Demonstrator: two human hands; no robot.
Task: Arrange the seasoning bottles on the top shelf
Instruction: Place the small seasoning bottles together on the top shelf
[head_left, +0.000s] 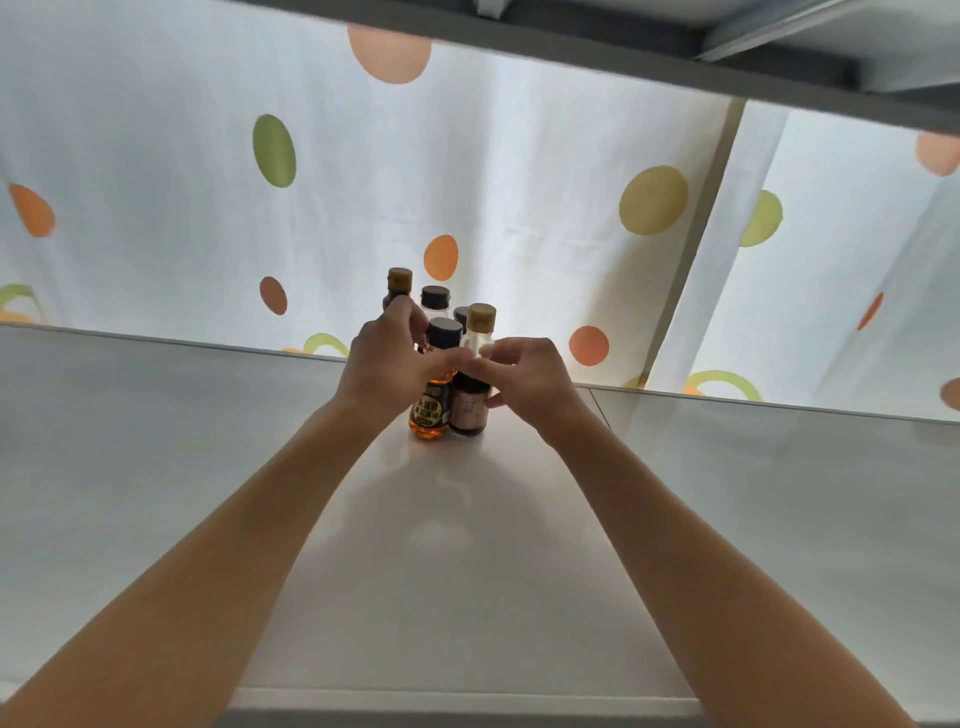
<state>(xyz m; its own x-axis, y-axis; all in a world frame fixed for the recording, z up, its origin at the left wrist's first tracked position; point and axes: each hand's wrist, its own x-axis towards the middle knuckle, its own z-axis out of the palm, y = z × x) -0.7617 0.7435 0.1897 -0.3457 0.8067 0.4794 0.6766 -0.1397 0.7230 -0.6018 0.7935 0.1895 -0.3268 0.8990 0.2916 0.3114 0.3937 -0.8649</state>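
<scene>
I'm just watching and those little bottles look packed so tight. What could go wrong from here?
Two things, probably. The bottles stand in a tight cluster, so moving the amber oil bottle that the left hand grips could knock the dark bottle beside it, or the ones behind. And the right hand pinches the clear gold-capped bottle only by its neck; with both arms stretched far along the shelf, that hold might slip.

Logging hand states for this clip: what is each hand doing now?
Left hand: grips the amber bottle.
Right hand: pinches the dark bottle.
</scene>
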